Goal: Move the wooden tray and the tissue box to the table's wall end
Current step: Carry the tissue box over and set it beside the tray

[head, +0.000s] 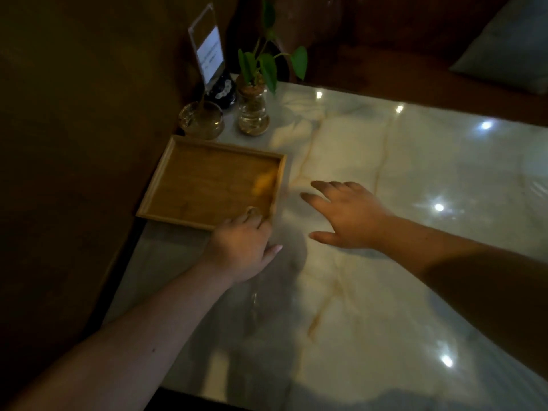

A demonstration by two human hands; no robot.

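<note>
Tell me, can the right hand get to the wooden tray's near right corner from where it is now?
Probably yes. The right hand hovers open just right of the wooden tray, bare marble between them, though the left hand already sits at that corner.

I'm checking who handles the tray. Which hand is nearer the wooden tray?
The left. The left hand is at the wooden tray's near right corner, fingers on its rim. The right hand hovers open over the marble table, off to the tray's right, not touching it.
</note>
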